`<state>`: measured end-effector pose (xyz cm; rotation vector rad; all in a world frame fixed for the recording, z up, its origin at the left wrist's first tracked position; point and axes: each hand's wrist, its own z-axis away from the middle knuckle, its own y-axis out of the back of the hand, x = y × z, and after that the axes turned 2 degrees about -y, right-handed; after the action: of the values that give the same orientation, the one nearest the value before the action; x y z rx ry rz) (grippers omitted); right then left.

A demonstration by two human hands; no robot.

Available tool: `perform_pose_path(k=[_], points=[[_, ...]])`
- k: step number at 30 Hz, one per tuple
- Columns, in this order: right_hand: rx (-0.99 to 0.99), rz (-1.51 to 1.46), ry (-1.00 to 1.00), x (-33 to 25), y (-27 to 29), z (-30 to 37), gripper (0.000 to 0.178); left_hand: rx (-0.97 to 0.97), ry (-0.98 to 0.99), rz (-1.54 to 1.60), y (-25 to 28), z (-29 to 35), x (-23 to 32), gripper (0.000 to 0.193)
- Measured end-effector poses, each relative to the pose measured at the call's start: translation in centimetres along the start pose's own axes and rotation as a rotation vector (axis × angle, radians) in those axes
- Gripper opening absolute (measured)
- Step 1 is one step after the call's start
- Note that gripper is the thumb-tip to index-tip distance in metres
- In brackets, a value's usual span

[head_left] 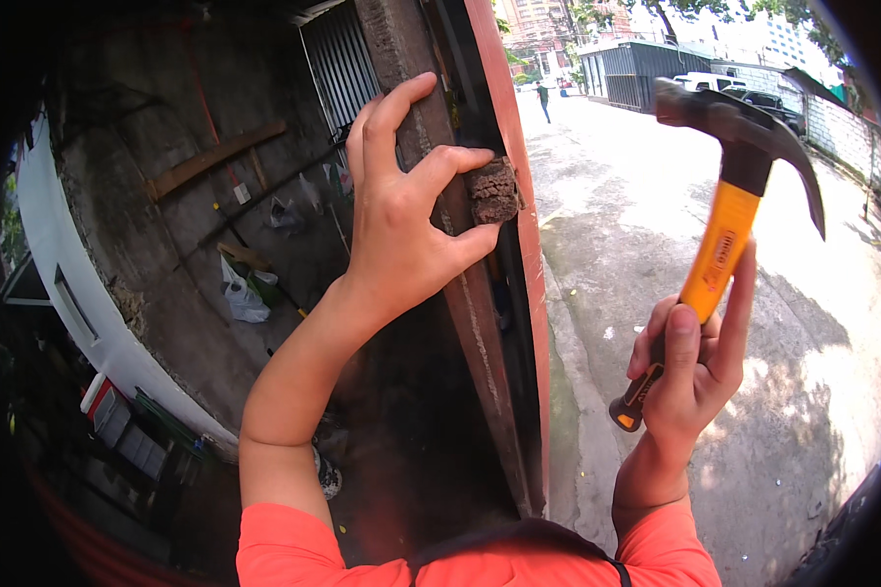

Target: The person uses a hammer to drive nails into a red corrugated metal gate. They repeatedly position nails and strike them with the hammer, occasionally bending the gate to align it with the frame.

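Note:
My left hand [401,201] is raised against a brown, rust-coloured post [475,328]. Its index finger and thumb close on a small, rough brown chunk [493,191], which sits against the post beside a red-painted edge [531,230]. Whether the chunk is wood or rusted metal I cannot tell. The other fingers of that hand are bent against the post. To the right, my right hand [690,367] is wrapped round the yellow and black handle of a claw hammer [722,245]. The hammer stands upright in the air, its dark head at the top and apart from the chunk.
Left of the post is a dim space with a wooden plank [215,161] on the wall and hanging plastic bags [245,293]. Outside, sunlit concrete [607,186] stretches back to a person [543,101], a dark corrugated structure [619,76] and parked vehicles [744,93].

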<state>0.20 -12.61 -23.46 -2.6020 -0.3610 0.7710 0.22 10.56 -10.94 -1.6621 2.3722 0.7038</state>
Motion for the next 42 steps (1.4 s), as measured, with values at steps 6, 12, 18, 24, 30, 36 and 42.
perform_pose_path(k=[6, 12, 18, 24, 30, 36, 42], points=[[-0.427, 0.414, 0.162, 1.0, -0.6, -0.9, 0.059, -0.011, -0.001, 0.032, 0.0, 0.0, -0.5, 0.043], [-0.041, 0.153, 0.056, -0.2, 0.7, 0.2, 0.067, 0.02, -0.001, 0.056, -0.7, 0.1, -0.3, 0.044], [-0.354, 0.367, 0.034, 1.7, 0.7, -1.2, 0.06, -0.026, 0.003, -0.051, 0.2, 0.0, -0.1, 0.045], [-0.009, 0.141, 0.002, -1.2, 0.7, -1.5, 0.064, -0.044, 0.046, -0.083, 0.0, -0.5, 1.2, 0.047], [-0.268, 0.287, -0.17, -0.8, 2.3, -1.4, 0.065, -0.066, -0.074, -0.168, 0.2, -0.6, 0.7, 0.052], [-0.362, 0.295, -0.182, -0.6, 2.0, -2.9, 0.06, 0.131, 0.141, 0.116, -0.9, 0.7, 1.5, 0.046], [-0.212, 0.145, -0.095, 1.6, 0.3, -0.7, 0.062, 0.083, 0.057, 0.059, -1.0, 0.5, 0.9, 0.05]])
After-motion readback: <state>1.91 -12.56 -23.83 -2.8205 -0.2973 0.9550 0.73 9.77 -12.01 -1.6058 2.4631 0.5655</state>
